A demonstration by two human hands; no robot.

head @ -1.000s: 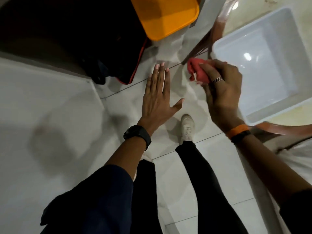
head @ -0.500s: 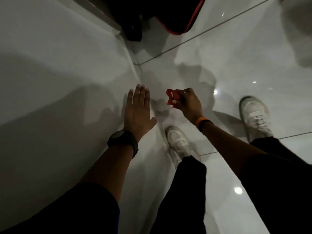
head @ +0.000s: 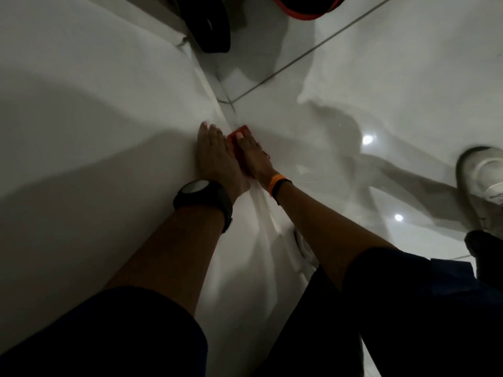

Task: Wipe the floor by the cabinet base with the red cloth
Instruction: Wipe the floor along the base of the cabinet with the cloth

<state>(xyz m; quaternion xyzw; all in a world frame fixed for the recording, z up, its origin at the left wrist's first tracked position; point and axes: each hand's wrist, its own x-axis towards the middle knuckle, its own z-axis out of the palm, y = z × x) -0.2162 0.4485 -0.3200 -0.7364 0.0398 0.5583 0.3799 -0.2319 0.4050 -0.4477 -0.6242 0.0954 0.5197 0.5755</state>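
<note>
The red cloth (head: 239, 131) lies on the glossy white floor tile (head: 340, 104), right against the foot of the white cabinet panel (head: 95, 118). My right hand (head: 254, 156), with an orange wristband, lies flat on the cloth and covers most of it; only a red corner shows past the fingertips. My left hand (head: 215, 156), with a black watch at the wrist, rests flat with fingers together on the cabinet panel, touching the right hand's side.
A black bag with a red rim (head: 304, 6) and a dark object (head: 212, 25) sit on the floor beyond the cabinet corner. A white shoe (head: 481, 172) stands at the right edge. A grout line (head: 313, 50) runs diagonally across the tiles.
My right hand has come down from the air and now presses the cloth onto the floor at the cabinet base. My left hand slid beside it along the panel. The camera dropped closer.
</note>
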